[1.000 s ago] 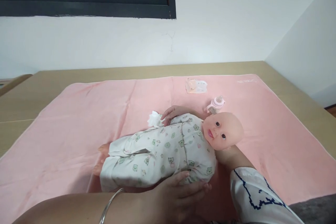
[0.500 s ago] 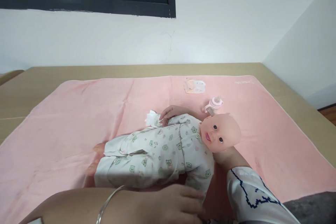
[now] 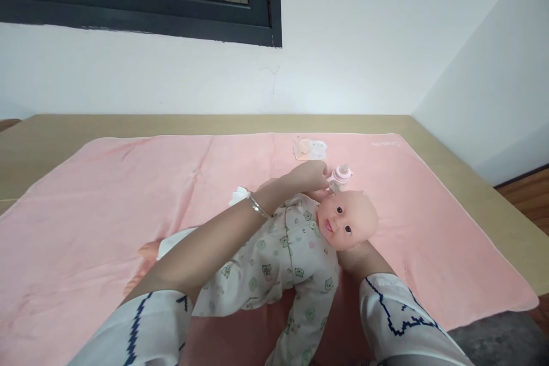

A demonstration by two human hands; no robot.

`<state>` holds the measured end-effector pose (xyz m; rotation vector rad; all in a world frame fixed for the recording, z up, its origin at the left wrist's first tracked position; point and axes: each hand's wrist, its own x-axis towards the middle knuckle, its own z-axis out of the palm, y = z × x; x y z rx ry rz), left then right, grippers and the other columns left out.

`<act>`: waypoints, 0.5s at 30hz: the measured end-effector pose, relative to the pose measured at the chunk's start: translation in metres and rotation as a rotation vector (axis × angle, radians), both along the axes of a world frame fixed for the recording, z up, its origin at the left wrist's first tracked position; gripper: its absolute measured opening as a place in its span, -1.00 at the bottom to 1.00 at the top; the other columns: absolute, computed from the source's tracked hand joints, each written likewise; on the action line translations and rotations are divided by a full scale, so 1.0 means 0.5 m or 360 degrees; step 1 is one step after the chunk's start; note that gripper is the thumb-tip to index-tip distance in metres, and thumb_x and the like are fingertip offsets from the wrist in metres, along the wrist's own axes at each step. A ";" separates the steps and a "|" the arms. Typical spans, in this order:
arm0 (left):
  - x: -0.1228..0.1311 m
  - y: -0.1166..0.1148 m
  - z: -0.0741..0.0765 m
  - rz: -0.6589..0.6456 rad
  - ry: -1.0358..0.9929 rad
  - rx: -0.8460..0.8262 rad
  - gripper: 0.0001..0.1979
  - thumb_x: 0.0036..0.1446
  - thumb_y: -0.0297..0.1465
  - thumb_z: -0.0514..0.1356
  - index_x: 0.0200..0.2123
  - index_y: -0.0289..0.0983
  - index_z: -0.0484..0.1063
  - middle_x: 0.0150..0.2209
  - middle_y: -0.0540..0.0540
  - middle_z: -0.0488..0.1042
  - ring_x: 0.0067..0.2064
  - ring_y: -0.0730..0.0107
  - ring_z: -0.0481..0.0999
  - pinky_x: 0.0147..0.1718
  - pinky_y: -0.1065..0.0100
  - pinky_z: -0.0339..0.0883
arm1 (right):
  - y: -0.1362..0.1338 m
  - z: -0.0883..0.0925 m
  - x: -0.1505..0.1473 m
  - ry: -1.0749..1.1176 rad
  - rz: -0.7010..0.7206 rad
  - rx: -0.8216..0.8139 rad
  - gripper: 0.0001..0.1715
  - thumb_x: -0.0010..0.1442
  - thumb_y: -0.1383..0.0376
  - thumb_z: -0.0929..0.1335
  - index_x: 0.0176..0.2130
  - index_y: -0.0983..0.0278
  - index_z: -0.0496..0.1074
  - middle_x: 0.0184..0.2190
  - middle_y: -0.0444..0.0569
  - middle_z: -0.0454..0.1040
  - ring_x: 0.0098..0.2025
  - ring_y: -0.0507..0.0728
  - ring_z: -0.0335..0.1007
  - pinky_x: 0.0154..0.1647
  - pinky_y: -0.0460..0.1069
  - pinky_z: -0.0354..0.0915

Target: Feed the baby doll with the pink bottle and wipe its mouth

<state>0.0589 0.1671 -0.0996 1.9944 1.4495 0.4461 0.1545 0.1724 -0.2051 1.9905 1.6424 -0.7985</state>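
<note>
A bald baby doll (image 3: 295,257) in a white sleepsuit with green bear prints lies on its back, head to the right. My right arm passes under its neck. My right hand (image 3: 266,183) curls round the doll's far arm, largely hidden behind my left forearm. Stretched across the doll's body is my left arm, with a silver bangle (image 3: 258,205) at the wrist. My left hand (image 3: 309,175) is at a small pink-topped baby bottle (image 3: 341,176) beyond the doll's head, fingers closed at its handle side. The contact is partly hidden.
A pink mat (image 3: 429,229) covers most of the pale wooden table (image 3: 206,124). Near its far edge lies a small clear-and-white packet (image 3: 310,148). Behind are a white wall and a dark-framed window (image 3: 274,0). Something grey (image 3: 497,340) shows at lower right.
My left hand has moved from beside the doll's near arm, over its body, to the bottle. My right arm stays under the doll's neck. The view has shifted slightly.
</note>
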 end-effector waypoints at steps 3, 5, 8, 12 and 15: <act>0.018 0.029 -0.033 -0.0038 0.0076 -0.0140 -0.71 0.30 -0.26 0.21 -0.01 -0.30 0.43 -0.04 -0.13 0.49 -0.11 0.26 0.54 -0.14 0.16 0.50 | 0.002 0.026 -0.009 -0.0762 -0.0029 -0.1029 -0.70 -0.33 0.71 0.39 -0.55 0.44 0.55 -0.31 0.26 0.55 0.04 0.55 0.45 0.10 0.43 0.23; 0.025 0.036 -0.054 -0.0050 0.0067 -0.0183 -0.70 0.30 -0.25 0.21 0.00 -0.30 0.43 -0.03 -0.14 0.48 -0.10 0.24 0.53 -0.13 0.14 0.49 | 0.010 0.012 -0.005 -0.0585 0.0130 -0.0938 -0.77 -0.25 0.65 0.39 -0.65 0.36 0.50 -0.45 0.16 0.54 -0.10 0.46 0.53 -0.02 0.33 0.38; 0.028 0.045 -0.077 -0.0033 -0.0017 -0.0184 -0.70 0.30 -0.23 0.20 -0.01 -0.29 0.43 -0.02 -0.14 0.47 -0.09 0.24 0.52 -0.12 0.15 0.48 | 0.016 -0.010 -0.001 0.0043 0.0161 -0.0393 -0.70 -0.12 0.55 0.35 -0.76 0.30 0.39 -0.67 0.01 0.41 -0.35 0.29 0.56 -0.18 0.16 0.46; 0.023 0.048 -0.084 0.0032 -0.0145 -0.0128 -0.70 0.30 -0.24 0.21 -0.01 -0.30 0.43 -0.04 -0.13 0.48 -0.11 0.26 0.53 -0.15 0.16 0.49 | 0.001 0.033 -0.013 -0.0761 0.0442 -0.1448 -0.72 0.05 0.50 0.25 -0.46 0.39 0.55 -0.42 0.09 0.56 -0.28 0.22 0.57 -0.14 0.16 0.44; 0.016 0.035 -0.069 0.0111 -0.0214 -0.0043 -0.69 0.29 -0.25 0.22 0.00 -0.31 0.42 -0.05 -0.13 0.48 -0.12 0.26 0.53 -0.16 0.16 0.50 | -0.017 0.065 -0.015 -0.1167 0.1080 -0.2268 -0.58 0.17 0.46 0.12 -0.36 0.42 0.52 -0.38 0.03 0.56 -0.37 0.11 0.55 -0.33 0.07 0.43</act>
